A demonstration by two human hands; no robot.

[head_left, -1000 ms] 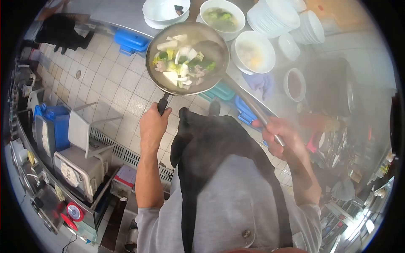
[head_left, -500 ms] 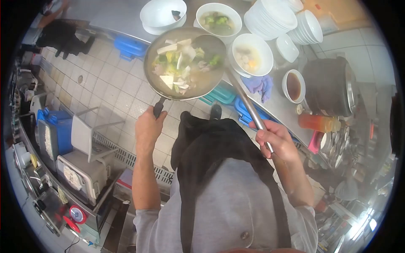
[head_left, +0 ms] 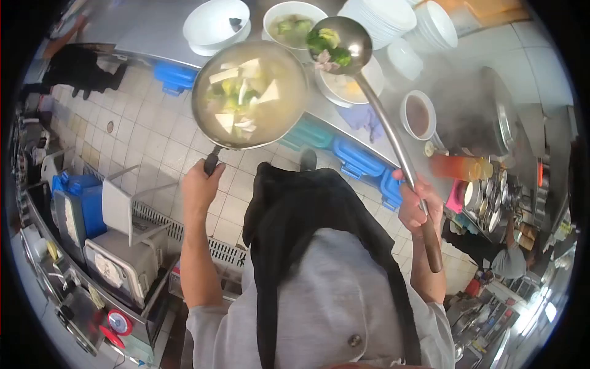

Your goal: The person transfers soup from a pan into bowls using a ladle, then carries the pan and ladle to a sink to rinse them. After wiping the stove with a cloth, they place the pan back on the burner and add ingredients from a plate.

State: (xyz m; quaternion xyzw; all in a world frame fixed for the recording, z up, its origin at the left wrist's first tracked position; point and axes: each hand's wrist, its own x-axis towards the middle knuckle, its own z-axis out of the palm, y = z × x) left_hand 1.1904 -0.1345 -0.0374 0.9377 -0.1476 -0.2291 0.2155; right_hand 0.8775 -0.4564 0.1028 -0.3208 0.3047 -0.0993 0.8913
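My left hand [head_left: 201,184] is closed around the black handle of a frying pan [head_left: 295,126], which holds steaming broth with white tofu slices [head_left: 268,93] and green vegetables. In my right hand [head_left: 420,203] is the long metal handle of a ladle [head_left: 362,46]. Broccoli [head_left: 326,40] and a pale pinkish piece lie in its bowl, raised to the right of the pan. Under the ladle stands a white bowl [head_left: 376,86] with pale and yellow food, partly covered by it. Behind, another white bowl [head_left: 270,15] contains broth and broccoli.
A white bowl [head_left: 200,27] with a dark piece stands at the back left. Stacked white bowls [head_left: 384,18], a bowl of brown sauce [head_left: 418,115], a purple cloth [head_left: 362,122] and orange bottles [head_left: 455,167] are on the counter. Other people are at the far left and lower right.
The ladle has come up out of the pan and over to the right, carrying broccoli. The pan has shifted slightly left in view, and my right hand has moved right.
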